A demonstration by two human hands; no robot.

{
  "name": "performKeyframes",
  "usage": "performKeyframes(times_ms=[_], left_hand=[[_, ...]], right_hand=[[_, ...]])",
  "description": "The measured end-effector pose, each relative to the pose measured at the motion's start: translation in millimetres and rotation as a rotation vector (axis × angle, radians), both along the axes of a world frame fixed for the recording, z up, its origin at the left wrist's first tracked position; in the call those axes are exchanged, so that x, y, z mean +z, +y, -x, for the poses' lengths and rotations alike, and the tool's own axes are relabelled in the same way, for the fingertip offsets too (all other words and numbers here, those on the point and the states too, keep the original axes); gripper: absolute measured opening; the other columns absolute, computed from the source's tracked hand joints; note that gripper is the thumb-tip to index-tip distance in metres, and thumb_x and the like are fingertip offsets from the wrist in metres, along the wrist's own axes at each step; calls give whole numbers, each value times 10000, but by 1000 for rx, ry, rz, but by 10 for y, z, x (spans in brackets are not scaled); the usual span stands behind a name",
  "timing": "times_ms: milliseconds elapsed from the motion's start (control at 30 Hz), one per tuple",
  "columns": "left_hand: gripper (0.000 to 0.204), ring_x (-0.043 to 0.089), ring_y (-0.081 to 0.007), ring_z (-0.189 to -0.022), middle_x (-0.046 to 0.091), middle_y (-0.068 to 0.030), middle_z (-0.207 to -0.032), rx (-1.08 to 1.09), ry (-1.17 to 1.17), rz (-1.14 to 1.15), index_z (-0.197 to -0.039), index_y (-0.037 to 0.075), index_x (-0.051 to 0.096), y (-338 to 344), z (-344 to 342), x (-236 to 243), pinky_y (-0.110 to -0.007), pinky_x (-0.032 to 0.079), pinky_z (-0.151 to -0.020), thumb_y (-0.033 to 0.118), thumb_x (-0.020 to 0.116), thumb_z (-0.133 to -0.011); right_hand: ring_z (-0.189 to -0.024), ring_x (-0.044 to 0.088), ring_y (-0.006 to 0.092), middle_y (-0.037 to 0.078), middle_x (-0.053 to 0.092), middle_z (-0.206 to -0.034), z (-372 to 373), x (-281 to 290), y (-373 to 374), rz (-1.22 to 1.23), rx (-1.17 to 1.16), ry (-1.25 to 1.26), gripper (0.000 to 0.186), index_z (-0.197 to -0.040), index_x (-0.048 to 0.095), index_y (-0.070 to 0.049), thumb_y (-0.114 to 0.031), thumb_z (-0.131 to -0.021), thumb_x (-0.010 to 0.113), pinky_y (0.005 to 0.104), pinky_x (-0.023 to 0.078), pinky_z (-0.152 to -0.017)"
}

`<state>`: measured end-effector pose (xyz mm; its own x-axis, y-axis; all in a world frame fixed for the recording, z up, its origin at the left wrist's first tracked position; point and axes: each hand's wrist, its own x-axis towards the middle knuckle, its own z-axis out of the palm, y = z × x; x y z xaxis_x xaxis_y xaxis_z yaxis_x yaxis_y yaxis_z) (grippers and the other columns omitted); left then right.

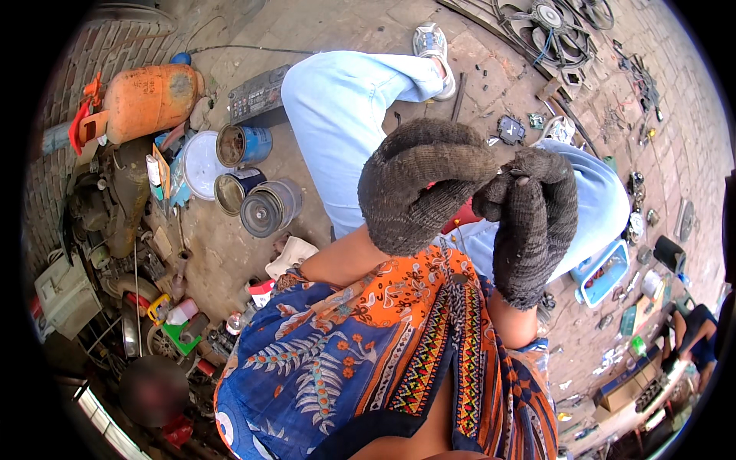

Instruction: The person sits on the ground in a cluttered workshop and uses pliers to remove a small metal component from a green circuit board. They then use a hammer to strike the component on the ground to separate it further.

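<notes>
My left hand [422, 184], in a dark grey knitted glove, is closed with its fingers bent toward my right hand. My right hand [529, 215], gloved alike, has its fingers pinched together near the left hand's fingertips. Something small between the fingertips is too hidden to name. Behind and below my hands a red thing [460, 215] shows partly, above my light blue jeans [333, 130] and orange-and-blue patterned shirt [299, 368].
At left are an orange gas cylinder [146, 103], tins [241, 146], a black battery [257, 100] and machine parts [115, 199]. Fans [548, 27] lie at top right, a blue tray [602, 272] and scattered parts at right. Another person [694, 341] is at lower right.
</notes>
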<state>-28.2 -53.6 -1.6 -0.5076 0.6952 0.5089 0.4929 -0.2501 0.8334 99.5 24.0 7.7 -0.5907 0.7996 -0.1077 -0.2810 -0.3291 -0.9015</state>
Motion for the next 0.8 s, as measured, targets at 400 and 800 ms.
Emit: performKeyframes(times_ms=[400,800], left_hand=[[254,611,-210,-874,628,-85,-960,-235,-268,-71,-905,55,653,75,-121,-31,-304,502,-730,-20,712,-670],[315,592,-165,-961,609,-87,-1034,-247,-870,57,-1099,-2,545,61,-199,123,-277,500,-809,-17,619,-793]], right_hand=[[-785,599,116,62,593,-934,-73,50,22,-242,-95,-148,216,-1009,541,-17,-43,-813,628,238,503,-684],[-805,593,128,79,584,-977,-47,-44,-39,-258,-152,-117,177,-1013,545,-11,-22,-840,583,250,508,-703]])
